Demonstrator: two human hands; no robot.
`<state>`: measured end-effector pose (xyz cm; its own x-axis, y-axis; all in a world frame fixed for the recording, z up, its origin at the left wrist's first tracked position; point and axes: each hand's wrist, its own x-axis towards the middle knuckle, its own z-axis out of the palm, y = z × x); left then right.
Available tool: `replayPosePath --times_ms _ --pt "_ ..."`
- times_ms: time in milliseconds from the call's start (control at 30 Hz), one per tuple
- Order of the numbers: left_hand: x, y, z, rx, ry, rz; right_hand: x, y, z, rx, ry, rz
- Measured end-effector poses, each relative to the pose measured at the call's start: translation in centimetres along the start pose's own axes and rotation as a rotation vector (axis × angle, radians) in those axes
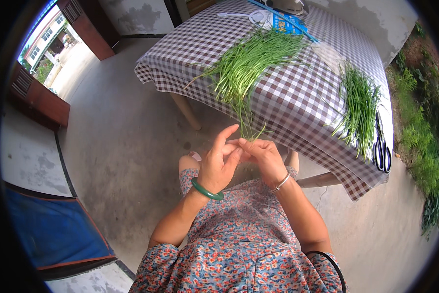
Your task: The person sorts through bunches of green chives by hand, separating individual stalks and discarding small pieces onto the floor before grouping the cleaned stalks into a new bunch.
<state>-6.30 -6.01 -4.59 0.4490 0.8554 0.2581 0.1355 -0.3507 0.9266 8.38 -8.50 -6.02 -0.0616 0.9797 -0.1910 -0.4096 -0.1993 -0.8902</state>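
Observation:
Before my lap, both hands meet at the near edge of the table. My right hand [266, 156], with a silver bangle at the wrist, pinches a few thin green stems [245, 124] between thumb and fingers. My left hand [219, 163], wearing a green bangle, touches the right fingertips with its index finger raised; whether it grips a stem is hidden. Just beyond lies a large pile of garlic chives [254, 64], some strands hanging over the edge. A smaller bunch of chives [360, 110] rests to the right, beside black-handled scissors [381, 150].
A brown-and-white checked tablecloth [289, 88] under clear plastic covers the table. Toward the back lie a fly swatter [329, 55], a blue printed hand fan [287, 25] and a cap [290, 5]. Plants [420, 146] grow at the right; an open doorway [63, 55] is at upper left.

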Motion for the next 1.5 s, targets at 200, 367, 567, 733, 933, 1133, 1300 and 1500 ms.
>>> replayPosePath --times_ms 200,367,567,733,933,1133,1300,1500 --pt "-0.9 0.2 -0.7 -0.202 -0.009 -0.127 0.7 -1.5 0.4 0.216 0.133 0.013" --pt "-1.3 0.6 -1.2 -0.23 0.01 -0.161 0.9 -1.7 0.2 0.253 0.169 0.007" --pt "-2.3 0.5 -2.4 -0.204 0.01 -0.19 1.2 -1.8 -0.6 0.326 0.248 -0.035" --pt "-3.3 -0.9 -3.5 -0.18 0.05 -0.205 1.0 -2.2 -1.4 0.29 0.205 -0.005" --pt "-1.5 -0.7 -3.2 -0.052 0.103 -0.103 0.4 -2.1 -0.7 0.139 0.069 0.104" --pt "0.4 -0.7 -1.5 0.108 0.02 -0.02 0.3 -0.6 -0.4 0.039 0.05 0.091" --pt "0.4 -0.9 -0.9 0.21 0.05 -0.009 0.3 -0.1 -1.2 -0.12 0.043 0.073" --pt "0.3 -2.1 -1.4 0.295 0.028 0.087 0.4 0.6 -1.7 -0.214 0.038 0.069"
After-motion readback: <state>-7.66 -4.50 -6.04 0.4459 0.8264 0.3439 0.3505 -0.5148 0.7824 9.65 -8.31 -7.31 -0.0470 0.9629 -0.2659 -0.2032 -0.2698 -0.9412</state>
